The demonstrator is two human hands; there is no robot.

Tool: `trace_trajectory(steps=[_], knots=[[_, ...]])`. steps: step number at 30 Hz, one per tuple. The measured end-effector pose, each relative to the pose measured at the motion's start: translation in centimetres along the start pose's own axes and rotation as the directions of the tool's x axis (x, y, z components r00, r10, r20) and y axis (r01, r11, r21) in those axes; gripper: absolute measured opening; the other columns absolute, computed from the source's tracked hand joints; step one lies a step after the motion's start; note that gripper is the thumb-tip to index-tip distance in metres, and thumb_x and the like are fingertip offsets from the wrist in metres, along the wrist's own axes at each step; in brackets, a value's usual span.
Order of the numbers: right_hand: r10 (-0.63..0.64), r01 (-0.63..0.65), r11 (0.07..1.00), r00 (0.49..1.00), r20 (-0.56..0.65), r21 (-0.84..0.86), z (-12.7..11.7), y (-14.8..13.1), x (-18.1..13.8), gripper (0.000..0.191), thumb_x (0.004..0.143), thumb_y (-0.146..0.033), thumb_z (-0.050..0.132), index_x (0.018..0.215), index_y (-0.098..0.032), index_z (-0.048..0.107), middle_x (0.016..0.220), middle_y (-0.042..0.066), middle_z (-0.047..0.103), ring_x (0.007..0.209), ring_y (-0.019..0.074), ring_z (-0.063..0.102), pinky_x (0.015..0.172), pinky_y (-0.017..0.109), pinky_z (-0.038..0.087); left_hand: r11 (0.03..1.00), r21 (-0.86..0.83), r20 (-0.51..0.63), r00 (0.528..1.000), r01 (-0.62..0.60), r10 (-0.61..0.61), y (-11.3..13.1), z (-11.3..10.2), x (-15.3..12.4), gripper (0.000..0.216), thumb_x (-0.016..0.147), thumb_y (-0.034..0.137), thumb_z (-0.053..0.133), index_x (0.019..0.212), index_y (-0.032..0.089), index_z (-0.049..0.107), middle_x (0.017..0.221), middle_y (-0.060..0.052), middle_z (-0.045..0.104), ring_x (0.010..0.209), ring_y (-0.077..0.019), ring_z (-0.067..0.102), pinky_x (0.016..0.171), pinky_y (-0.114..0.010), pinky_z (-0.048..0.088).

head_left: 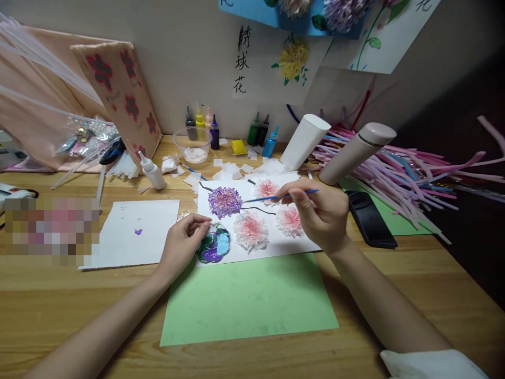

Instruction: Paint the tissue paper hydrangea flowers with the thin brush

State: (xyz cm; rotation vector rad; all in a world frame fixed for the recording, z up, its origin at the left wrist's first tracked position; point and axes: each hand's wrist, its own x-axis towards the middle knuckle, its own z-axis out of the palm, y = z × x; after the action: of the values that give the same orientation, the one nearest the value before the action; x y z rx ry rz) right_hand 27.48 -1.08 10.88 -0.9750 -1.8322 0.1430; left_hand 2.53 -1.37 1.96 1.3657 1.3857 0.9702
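Observation:
In my right hand (321,210) is a thin blue paintbrush (260,199), its tip at the right edge of a purple-tinted paper flower (224,202). My left hand (187,237) pinches the edge of a small paint palette (214,245) smeared with purple, green and light blue. The palette is over the lower left of a white sheet (232,258) that bears the flowers and some dark painted lines. Three pink-centred white paper flowers, one of them (251,229) right of the palette, are on that sheet. Under it lies a green sheet (248,305).
Left of my hand lies white paper (134,231) with a purple smudge. Behind stand a white glue bottle (153,171), a clear bowl (193,145), several paint bottles (214,132), a white container (305,142) and a tumbler (355,152). A black phone (371,218) and pipe cleaners (394,173) are at right.

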Motion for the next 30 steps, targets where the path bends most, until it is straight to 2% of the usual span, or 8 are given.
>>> trace_trajectory(steps=[4, 6, 9, 13, 16, 20, 25, 30], knots=[[0.172, -0.117, 0.974, 0.939, -0.298, 0.194, -1.5, 0.3, 0.4, 0.025, 0.093, -0.036, 0.046, 0.087, -0.023, 0.067, 0.080, 0.003, 0.071, 0.067, 0.0137, 0.066, 0.061, 0.027, 0.053, 1.000, 0.002, -0.006, 1.000, 0.005, -0.005, 0.3, -0.1, 0.1, 0.037, 0.073, 0.050, 0.067, 0.088, 0.016, 0.068, 0.086, -0.007, 0.070, 0.079, -0.0200, 0.065, 0.069, -0.027, 0.050], [0.258, -0.152, 0.944, 0.892, -0.370, 0.293, -2.4, 0.9, 0.0, 0.026, 0.093, -0.038, 0.045, 0.090, -0.022, 0.066, 0.084, 0.004, 0.071, 0.070, 0.0145, 0.067, 0.063, 0.028, 0.054, 1.000, -0.011, -0.009, 1.000, 0.010, -0.010, 0.4, -0.1, 0.1, 0.040, 0.071, 0.053, 0.068, 0.087, 0.016, 0.068, 0.085, -0.007, 0.070, 0.078, -0.0207, 0.066, 0.069, -0.027, 0.051], [0.382, -0.262, 0.902, 0.854, -0.352, 0.344, -3.5, 2.2, -2.1, 0.024, 0.093, -0.036, 0.045, 0.093, -0.019, 0.062, 0.084, 0.005, 0.070, 0.070, 0.0134, 0.065, 0.064, 0.027, 0.054, 1.000, -0.027, -0.009, 1.000, 0.012, -0.012, 0.6, -0.2, 0.2, 0.043, 0.067, 0.055, 0.070, 0.086, 0.016, 0.068, 0.087, -0.008, 0.071, 0.080, -0.0214, 0.066, 0.068, -0.028, 0.052], [0.446, -0.373, 0.890, 0.832, -0.330, 0.263, -3.3, 3.4, -6.8, 0.016, 0.091, -0.031, 0.049, 0.092, -0.019, 0.060, 0.085, 0.005, 0.067, 0.071, 0.0130, 0.064, 0.068, 0.028, 0.054, 0.999, -0.035, -0.020, 1.000, 0.007, -0.008, 0.6, -0.2, 0.2, 0.043, 0.067, 0.054, 0.071, 0.088, 0.016, 0.069, 0.085, -0.007, 0.071, 0.076, -0.0204, 0.066, 0.067, -0.027, 0.052], [0.361, -0.324, 0.931, 0.879, -0.312, 0.167, -2.2, 3.3, -9.3, 0.013, 0.091, -0.025, 0.047, 0.091, -0.021, 0.059, 0.083, 0.005, 0.064, 0.072, 0.0149, 0.064, 0.066, 0.030, 0.054, 0.999, -0.032, -0.035, 0.999, -0.007, 0.006, 0.5, -0.2, 0.2, 0.042, 0.069, 0.053, 0.070, 0.089, 0.016, 0.068, 0.084, -0.007, 0.070, 0.075, -0.0193, 0.065, 0.067, -0.027, 0.051], [0.064, -0.055, 0.997, 0.988, -0.142, 0.063, -0.5, 2.6, -9.3, 0.017, 0.089, -0.019, 0.045, 0.099, -0.024, 0.057, 0.085, 0.006, 0.066, 0.084, 0.0205, 0.064, 0.073, 0.039, 0.054, 0.999, -0.052, -0.045, 0.999, -0.013, 0.010, 0.5, 0.0, 0.1, 0.041, 0.069, 0.053, 0.070, 0.087, 0.016, 0.068, 0.082, -0.007, 0.070, 0.076, -0.0196, 0.064, 0.067, -0.027, 0.050], [-0.059, 0.070, 0.994, 0.989, -0.133, 0.079, 1.6, 2.5, -8.2, 0.020, 0.088, -0.014, 0.039, 0.098, -0.024, 0.053, 0.084, 0.006, 0.066, 0.080, 0.0201, 0.062, 0.070, 0.039, 0.053, 0.998, -0.062, -0.044, 0.999, -0.008, 0.005, 0.5, 0.1, 0.0, 0.042, 0.070, 0.052, 0.070, 0.087, 0.015, 0.067, 0.083, -0.007, 0.070, 0.075, -0.0185, 0.064, 0.067, -0.026, 0.049], [-0.175, 0.183, 0.982, 0.976, -0.130, 0.053, 2.0, 3.5, -9.7, 0.020, 0.087, -0.015, 0.040, 0.100, -0.023, 0.053, 0.084, 0.006, 0.067, 0.076, 0.0200, 0.060, 0.064, 0.037, 0.050, 0.997, -0.075, -0.034, 0.999, -0.022, 0.020, 0.1, 0.1, 0.0, 0.038, 0.073, 0.049, 0.068, 0.089, 0.015, 0.067, 0.085, -0.007, 0.069, 0.079, -0.0199, 0.064, 0.071, -0.028, 0.050]])
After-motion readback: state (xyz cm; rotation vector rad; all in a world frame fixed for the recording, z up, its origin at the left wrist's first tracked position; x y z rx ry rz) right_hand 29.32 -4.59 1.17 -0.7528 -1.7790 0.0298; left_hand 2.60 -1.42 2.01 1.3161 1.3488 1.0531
